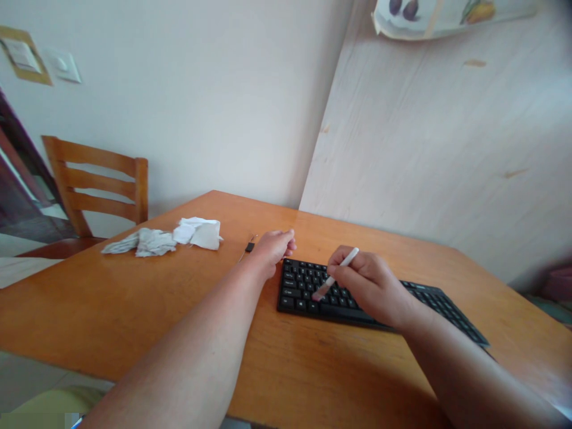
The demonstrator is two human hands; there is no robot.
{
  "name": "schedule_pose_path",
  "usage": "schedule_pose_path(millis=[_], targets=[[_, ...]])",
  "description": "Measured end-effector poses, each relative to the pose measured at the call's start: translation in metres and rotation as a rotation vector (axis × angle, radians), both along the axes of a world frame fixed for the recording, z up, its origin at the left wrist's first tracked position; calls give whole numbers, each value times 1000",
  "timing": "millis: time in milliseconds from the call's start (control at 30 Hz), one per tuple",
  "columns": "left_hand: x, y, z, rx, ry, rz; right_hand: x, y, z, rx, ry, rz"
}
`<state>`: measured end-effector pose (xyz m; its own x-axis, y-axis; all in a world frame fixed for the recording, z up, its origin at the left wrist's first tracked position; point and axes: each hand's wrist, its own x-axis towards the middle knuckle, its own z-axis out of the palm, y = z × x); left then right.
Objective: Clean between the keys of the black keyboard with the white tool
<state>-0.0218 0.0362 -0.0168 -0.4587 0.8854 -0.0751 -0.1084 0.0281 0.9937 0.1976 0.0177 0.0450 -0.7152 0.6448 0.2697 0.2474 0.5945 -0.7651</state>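
Observation:
A black keyboard (353, 298) lies flat on the wooden table, its right part partly covered by my right hand and forearm. My right hand (369, 280) is closed around the white handle of a small brush (342, 265). The brush slants down to the left, and its bristles meet the keys at the keyboard's lower left. Beside the keyboard's far left corner is my left hand (273, 249), its fingers curled closed. What those fingers hold, if anything, is hidden, and I cannot tell whether they touch the keyboard.
A small black item with a thin wire or stick (249, 246) lies left of my left hand. Further left are a crumpled white cloth or paper (199, 232) and a greyish cloth (154, 242). The wooden table (286, 357) meets a wall; a wooden chair (100, 182) stands at its left.

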Motion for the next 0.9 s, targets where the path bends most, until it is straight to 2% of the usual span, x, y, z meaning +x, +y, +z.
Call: schedule_pose_path(millis=[167,267,333,567,767,900], targets=[[0,0,0,2,8,-2,-9,-2,-15,-132,130,143],[0,0,0,-1,13,-1,-12,-1,-22,-167,106,208],[0,0,0,-4,18,-2,-12,1,-23,-141,55,197],[1,1,0,-12,46,-20,2,14,-5,-52,-161,70],[0,1,-1,-19,83,-50,10,19,13,-35,-273,76],[-2,1,-1,-16,99,-67,21,23,16,-26,-281,49]])
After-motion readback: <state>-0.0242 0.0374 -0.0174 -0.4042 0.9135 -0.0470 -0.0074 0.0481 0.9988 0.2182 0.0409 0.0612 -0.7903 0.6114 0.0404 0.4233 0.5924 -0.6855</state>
